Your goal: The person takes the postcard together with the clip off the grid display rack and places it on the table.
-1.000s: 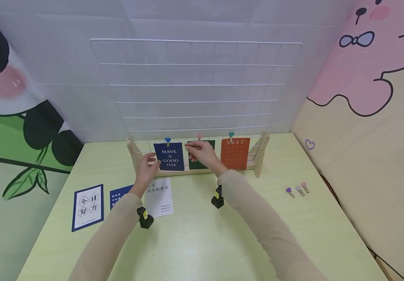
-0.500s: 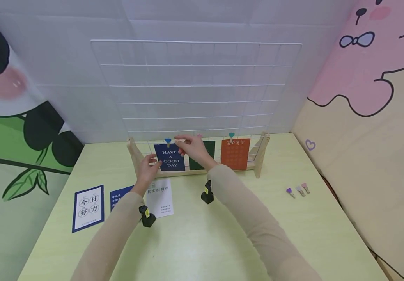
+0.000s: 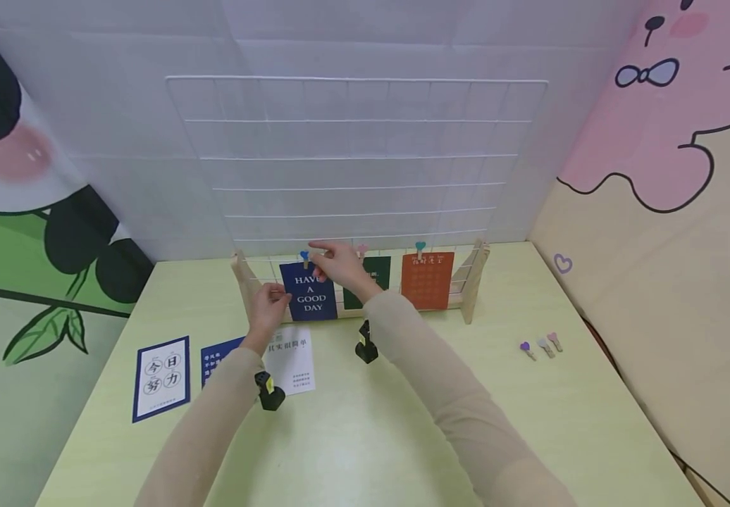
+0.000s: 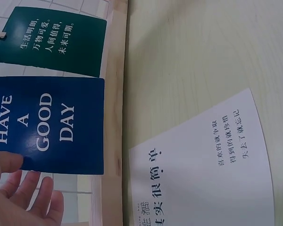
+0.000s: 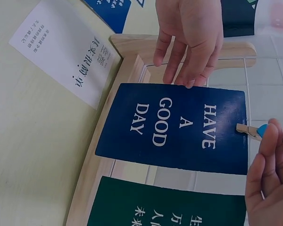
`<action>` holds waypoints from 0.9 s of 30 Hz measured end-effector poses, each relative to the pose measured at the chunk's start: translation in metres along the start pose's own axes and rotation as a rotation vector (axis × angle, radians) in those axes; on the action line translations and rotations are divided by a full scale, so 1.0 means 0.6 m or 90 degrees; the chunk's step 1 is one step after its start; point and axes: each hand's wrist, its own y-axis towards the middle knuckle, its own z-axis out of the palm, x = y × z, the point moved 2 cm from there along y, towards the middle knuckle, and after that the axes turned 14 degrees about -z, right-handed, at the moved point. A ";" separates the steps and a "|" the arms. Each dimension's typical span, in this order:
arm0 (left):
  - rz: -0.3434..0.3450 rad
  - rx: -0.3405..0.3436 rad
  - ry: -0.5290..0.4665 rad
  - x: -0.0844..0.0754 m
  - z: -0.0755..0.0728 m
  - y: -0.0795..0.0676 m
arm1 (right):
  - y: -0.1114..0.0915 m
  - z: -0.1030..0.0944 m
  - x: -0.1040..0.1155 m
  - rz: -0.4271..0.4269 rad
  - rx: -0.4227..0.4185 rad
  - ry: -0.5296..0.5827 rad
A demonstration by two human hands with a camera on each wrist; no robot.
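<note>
A dark blue card [image 3: 308,292] reading "HAVE A GOOD DAY" hangs from a wooden clothespin [image 5: 247,130] with a blue heart, clipped at its top edge. My left hand [image 3: 270,306] pinches the card's left edge, thumb on its front. My right hand [image 3: 339,266] is at the card's top right, index finger stretched out above the clothespin. In the right wrist view its fingertips [image 5: 272,129] are right at the blue heart. A dark green card [image 4: 61,40] hangs beside the blue one, partly hidden by my right hand in the head view.
The white wire grid [image 3: 359,158] stands in a wooden base [image 3: 475,285]. An orange card [image 3: 427,282] hangs at right by a teal-heart clothespin. Three cards lie at left, including a blue-bordered one [image 3: 161,380] and a white one [image 4: 203,160]. Three small clothespins [image 3: 544,346] lie at right.
My right hand has moved left from in front of the green card to the blue heart clothespin. The blue card's lower edge now sits lower in the head view. My left hand stays at its edge.
</note>
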 end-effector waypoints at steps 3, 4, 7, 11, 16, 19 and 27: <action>-0.005 -0.009 0.005 0.002 0.002 0.000 | 0.002 0.004 0.000 0.000 0.013 -0.038; -0.005 -0.010 0.007 0.001 0.003 0.000 | 0.002 0.005 0.000 0.001 0.017 -0.049; -0.004 -0.012 0.012 0.000 0.005 0.001 | 0.003 0.006 0.001 -0.001 0.020 -0.071; 0.000 -0.016 0.030 -0.002 0.005 0.001 | 0.004 0.009 0.003 -0.003 0.022 -0.090; 0.007 -0.019 0.046 -0.002 0.005 0.001 | 0.006 0.012 0.004 0.000 0.017 -0.101; 0.009 -0.021 0.048 -0.002 0.005 0.001 | 0.007 0.012 0.004 0.008 0.013 -0.110; 0.003 -0.015 0.053 0.000 0.004 0.002 | 0.008 0.011 0.009 0.016 0.006 -0.151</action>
